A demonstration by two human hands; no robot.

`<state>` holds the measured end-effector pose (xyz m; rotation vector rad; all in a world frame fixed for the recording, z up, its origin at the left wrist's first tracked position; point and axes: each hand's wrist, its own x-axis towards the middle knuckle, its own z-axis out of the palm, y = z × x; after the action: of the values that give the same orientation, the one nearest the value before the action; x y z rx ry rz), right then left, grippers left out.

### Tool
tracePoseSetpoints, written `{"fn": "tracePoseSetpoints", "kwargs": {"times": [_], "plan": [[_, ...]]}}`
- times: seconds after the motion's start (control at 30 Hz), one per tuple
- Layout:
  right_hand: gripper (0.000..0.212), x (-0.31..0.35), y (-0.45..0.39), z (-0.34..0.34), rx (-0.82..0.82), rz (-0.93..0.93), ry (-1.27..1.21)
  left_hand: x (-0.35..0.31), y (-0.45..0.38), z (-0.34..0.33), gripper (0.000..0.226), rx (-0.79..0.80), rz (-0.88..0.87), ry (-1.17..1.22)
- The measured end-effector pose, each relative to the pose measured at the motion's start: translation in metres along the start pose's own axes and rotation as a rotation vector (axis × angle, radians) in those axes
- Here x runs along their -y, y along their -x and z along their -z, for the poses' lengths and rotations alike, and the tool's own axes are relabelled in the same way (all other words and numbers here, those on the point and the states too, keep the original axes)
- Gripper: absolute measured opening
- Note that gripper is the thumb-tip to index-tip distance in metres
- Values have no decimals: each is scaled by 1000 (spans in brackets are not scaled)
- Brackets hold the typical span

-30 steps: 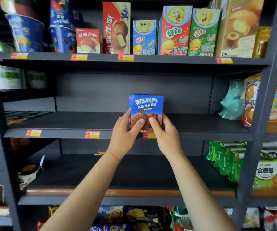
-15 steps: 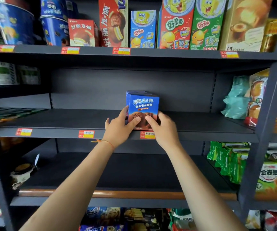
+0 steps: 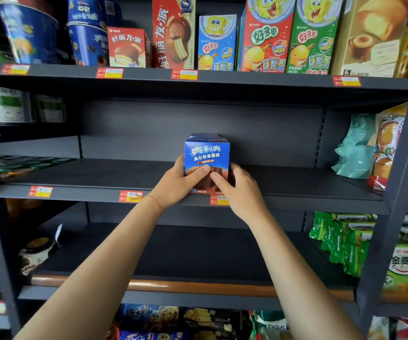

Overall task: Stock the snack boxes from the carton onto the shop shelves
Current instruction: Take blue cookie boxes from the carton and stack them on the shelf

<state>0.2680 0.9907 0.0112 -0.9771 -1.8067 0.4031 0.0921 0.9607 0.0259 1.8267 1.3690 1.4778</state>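
Our left hand (image 3: 177, 182) and right hand (image 3: 241, 190) grip the blue snack box (image 3: 206, 163) from either side, thumbs on its front. It stands at the front edge of the middle shelf (image 3: 296, 182). We slide it back squarely, label facing outward, then release.

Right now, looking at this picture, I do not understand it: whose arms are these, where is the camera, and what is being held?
No machine here: a person wears a camera on the head, looking forward and down, so you see their own arms. The left hand and right hand grip a row of blue snack boxes from both sides, thumbs on the front box. The row stands at the front of the dark middle shelf, above a price tag. The shelf above holds red, blue and green snack boxes.
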Motion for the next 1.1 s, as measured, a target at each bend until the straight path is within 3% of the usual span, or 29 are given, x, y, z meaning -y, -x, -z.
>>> {"fn": "tracePoseSetpoints", "kwargs": {"times": [0.13,0.3,0.57,0.67,0.77,0.93,1.1], "plan": [[49,1,0,2,27,-3,11,-2,2,0,67,20,-6,-55],[46,4,5,2,19,5,-17,-9,11,-5,56,-22,-35,-95],[56,27,12,16,-215,170,-167,-40,19,-3,31,-141,-320,19],[58,37,2,24,-229,208,-201,-48,11,1,40,-169,-388,95],[56,42,-12,27,-200,186,-208,-46,0,1,48,-193,-347,196],[47,36,-35,22,-172,101,-192,-39,-20,-4,44,-242,-295,140],[46,37,-52,17,-290,95,-151,-37,-35,-2,34,-262,-233,124]]}}
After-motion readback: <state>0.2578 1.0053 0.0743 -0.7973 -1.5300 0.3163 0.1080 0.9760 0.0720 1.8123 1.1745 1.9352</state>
